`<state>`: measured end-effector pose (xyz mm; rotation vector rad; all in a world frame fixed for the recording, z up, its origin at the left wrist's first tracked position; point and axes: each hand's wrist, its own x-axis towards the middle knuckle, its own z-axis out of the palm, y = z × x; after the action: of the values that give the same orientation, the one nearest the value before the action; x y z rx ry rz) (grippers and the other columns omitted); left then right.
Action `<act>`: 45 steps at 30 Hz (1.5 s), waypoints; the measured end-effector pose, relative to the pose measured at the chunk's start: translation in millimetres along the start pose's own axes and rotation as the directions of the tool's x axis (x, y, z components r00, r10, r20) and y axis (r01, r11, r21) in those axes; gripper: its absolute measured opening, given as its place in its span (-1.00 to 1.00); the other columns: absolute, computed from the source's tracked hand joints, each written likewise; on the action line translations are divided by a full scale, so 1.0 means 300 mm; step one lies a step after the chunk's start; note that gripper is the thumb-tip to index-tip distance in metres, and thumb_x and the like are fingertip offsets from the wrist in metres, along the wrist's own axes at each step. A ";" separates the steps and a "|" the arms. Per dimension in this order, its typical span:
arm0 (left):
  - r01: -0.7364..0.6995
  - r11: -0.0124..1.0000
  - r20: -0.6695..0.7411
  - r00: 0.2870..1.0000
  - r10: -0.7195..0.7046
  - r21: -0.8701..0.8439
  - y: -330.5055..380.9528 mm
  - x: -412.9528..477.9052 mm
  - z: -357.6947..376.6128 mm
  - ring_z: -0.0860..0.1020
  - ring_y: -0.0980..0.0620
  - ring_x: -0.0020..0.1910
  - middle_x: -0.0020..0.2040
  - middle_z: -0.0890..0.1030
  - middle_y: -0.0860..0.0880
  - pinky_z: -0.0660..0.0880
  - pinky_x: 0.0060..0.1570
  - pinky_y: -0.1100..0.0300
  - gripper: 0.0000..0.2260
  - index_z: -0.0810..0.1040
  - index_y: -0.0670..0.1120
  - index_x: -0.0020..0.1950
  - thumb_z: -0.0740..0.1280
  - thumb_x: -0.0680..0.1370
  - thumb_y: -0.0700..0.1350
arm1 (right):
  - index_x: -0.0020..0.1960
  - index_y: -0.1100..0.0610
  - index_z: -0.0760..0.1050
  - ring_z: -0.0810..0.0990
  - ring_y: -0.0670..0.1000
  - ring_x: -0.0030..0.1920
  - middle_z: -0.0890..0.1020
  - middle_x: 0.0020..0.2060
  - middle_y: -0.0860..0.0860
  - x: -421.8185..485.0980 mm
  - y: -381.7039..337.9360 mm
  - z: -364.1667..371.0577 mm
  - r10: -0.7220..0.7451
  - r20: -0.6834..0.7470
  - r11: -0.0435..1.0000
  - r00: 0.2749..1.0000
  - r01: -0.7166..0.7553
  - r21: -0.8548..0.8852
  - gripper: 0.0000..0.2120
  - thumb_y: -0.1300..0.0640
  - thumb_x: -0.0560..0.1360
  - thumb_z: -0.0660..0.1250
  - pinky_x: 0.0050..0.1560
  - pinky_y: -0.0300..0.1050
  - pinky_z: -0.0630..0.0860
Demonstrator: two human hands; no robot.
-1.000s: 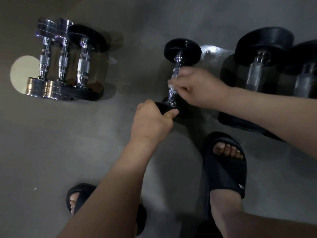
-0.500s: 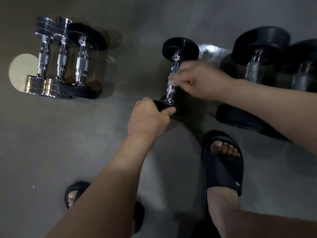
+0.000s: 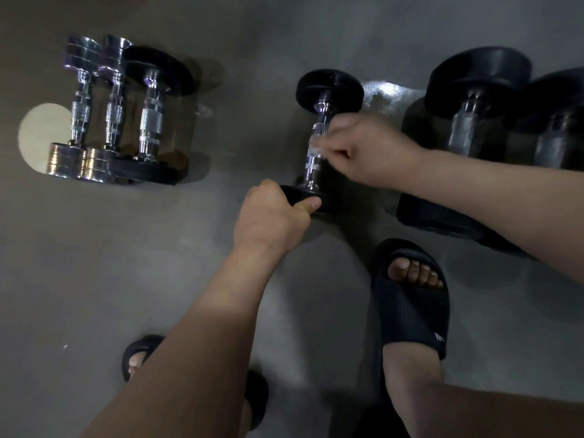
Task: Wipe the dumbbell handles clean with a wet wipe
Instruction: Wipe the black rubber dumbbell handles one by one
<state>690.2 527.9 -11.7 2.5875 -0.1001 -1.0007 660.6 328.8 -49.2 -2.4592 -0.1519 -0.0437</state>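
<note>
The small dumbbell (image 3: 322,134) lies on the grey floor (image 3: 94,263), with black end plates and a chrome knurled handle. The left hand (image 3: 271,219) clamps the near plate. The right hand (image 3: 366,150) pinches a pale wet wipe (image 3: 316,150) against the mid-handle. The wipe is blurred and mostly hidden by the fingers.

handle (image 3: 316,153): shiny chromed metal, knurled bands
plates (image 3: 328,86): matt black
floor (image 3: 94,248): smooth, dull grey
slides (image 3: 410,305): matt black
</note>
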 end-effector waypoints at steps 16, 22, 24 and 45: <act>0.068 0.925 -0.040 0.995 -0.089 -0.374 -0.058 -0.016 -0.026 0.53 0.03 0.25 0.29 0.55 -0.02 0.42 0.25 0.22 -0.41 0.38 -0.10 0.49 0.48 0.54 0.04 | 0.28 0.15 0.61 0.58 0.19 -0.01 0.59 -0.01 0.18 0.085 -0.018 0.016 0.261 -0.100 0.960 0.960 -0.269 -0.080 -0.66 0.04 0.64 0.21 0.03 -0.02 0.49; -0.008 0.904 -0.052 0.999 -0.015 -0.427 -0.064 -0.010 -0.016 0.65 0.14 -0.13 -0.11 0.72 0.06 0.54 -0.12 0.24 -0.71 0.69 -0.03 0.02 0.51 0.44 0.12 | 0.19 0.22 0.64 0.59 0.21 -0.07 0.60 -0.06 0.19 0.098 -0.032 0.039 0.227 -0.130 0.972 0.965 -0.233 -0.033 -0.72 0.11 0.61 0.27 -0.06 -0.05 0.50; -0.036 0.919 -0.056 0.998 0.015 -0.393 -0.068 -0.007 -0.017 0.67 0.10 -0.09 -0.11 0.72 0.05 0.59 -0.05 0.15 -0.67 0.68 -0.04 0.02 0.51 0.39 0.15 | 0.18 0.21 0.66 0.61 0.16 -0.09 0.62 -0.07 0.15 0.077 -0.045 0.043 0.153 -0.091 0.988 0.984 -0.156 -0.019 -0.75 0.14 0.60 0.31 -0.05 -0.18 0.46; -0.082 0.950 -0.092 0.994 0.057 -0.302 -0.098 0.023 -0.028 0.64 -0.02 0.00 -0.03 0.70 -0.03 0.58 0.10 0.02 -0.79 0.66 -0.08 0.11 0.46 0.54 0.00 | 0.09 0.21 0.55 0.57 0.27 -0.12 0.60 -0.04 0.18 0.110 -0.049 0.054 0.207 -0.145 0.963 0.968 -0.227 -0.142 -0.77 0.09 0.60 0.22 -0.21 0.03 0.44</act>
<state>699.1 556.5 -21.0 2.3203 -0.0129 -0.8120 691.4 353.6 -50.4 -2.6063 0.1858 -0.1236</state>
